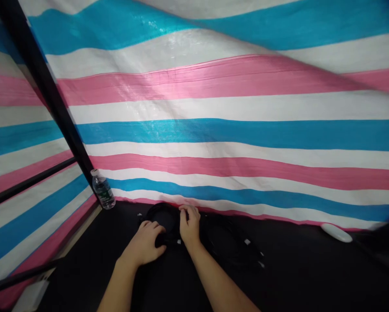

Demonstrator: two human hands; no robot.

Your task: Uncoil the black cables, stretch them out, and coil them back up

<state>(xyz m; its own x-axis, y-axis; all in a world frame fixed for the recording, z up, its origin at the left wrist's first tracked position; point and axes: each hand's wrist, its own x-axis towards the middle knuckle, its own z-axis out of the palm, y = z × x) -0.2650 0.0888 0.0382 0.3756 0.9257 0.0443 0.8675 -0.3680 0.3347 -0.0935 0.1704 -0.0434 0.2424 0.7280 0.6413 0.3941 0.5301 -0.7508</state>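
A coiled black cable lies on the black table, between my two hands. My left hand is closed round the left side of the coil, its thumb below a thick dark part of the cable. Light metal-looking plug ends show beside both sides of that hand. At the coil's right edge, the bent fingers of my right hand are closed on the cable; the exact grip is partly hidden. Just right of this hand rests a second coiled black cable, with several pale plug ends pointing right.
A clear water bottle stands at the table's back left corner, beside a black metal post. A white rounded object lies at the back right. Striped plastic sheeting hangs right behind the black table.
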